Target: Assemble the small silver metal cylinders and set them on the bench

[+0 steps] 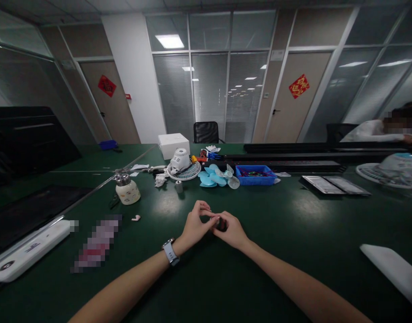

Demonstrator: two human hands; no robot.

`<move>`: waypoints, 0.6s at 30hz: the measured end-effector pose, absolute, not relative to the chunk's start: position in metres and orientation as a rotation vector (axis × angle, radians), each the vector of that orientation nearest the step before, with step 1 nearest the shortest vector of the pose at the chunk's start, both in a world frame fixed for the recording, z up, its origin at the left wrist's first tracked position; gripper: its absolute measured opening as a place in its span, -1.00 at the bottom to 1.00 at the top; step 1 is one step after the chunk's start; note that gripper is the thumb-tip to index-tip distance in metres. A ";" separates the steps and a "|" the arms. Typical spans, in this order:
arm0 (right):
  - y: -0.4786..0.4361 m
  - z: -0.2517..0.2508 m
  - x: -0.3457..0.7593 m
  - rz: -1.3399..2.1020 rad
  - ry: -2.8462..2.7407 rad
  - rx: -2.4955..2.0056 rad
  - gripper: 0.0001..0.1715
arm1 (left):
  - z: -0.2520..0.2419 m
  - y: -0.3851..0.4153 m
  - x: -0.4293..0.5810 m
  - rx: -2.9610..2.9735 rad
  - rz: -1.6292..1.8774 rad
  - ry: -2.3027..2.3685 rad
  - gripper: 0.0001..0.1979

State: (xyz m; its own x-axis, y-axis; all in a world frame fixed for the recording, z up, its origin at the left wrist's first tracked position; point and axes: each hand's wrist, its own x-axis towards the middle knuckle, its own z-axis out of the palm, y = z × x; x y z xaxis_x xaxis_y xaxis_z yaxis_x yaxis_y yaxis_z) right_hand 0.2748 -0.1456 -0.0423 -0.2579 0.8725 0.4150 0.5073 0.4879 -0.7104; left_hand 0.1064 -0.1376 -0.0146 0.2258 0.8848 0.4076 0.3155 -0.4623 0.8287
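Note:
My left hand (196, 225), with a watch on a pale blue strap (170, 252) at its wrist, meets my right hand (232, 229) over the green table (206, 287). Both have their thumbs and fingers pinched together at the tips. Something small and dark may be between the fingertips, too hidden to name. Beyond the hands lie light blue fan blades (209, 176) beside clear blades (231, 177). A blue tray (255, 180) of small parts stands to their right. A small grey cylinder (179, 186) is upright left of the blades, in front of a white fan housing (181, 160).
On the left are a cream jar (128, 192), an earbud (136, 218), a blurred-out phone-shaped item (98, 242) and a long white device (31, 251). A white box (174, 146) stands behind. At right are flat panels (334, 185), another fan (391, 172) and a person (370, 131).

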 end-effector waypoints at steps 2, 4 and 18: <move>-0.146 -0.042 0.275 0.571 -1.917 -1.158 -0.64 | -0.013 -0.136 0.104 1.878 1.256 1.086 -0.64; -0.146 -0.042 0.275 0.581 -1.912 -1.163 -0.63 | -0.014 -0.136 0.096 1.854 1.302 1.082 -0.63; -0.149 -0.038 0.277 0.567 -1.956 -1.215 -0.54 | -0.043 -0.133 0.054 1.823 0.968 1.183 -0.60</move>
State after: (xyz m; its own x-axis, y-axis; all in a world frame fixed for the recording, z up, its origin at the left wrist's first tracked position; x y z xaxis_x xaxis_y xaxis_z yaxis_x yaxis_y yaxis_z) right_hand 0.2771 -0.1495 -0.0379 -0.2669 0.8923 0.3641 0.5593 0.4510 -0.6955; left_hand 0.0541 -0.1332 -0.0426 0.2886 0.9376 0.1938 0.3753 -0.2970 0.8780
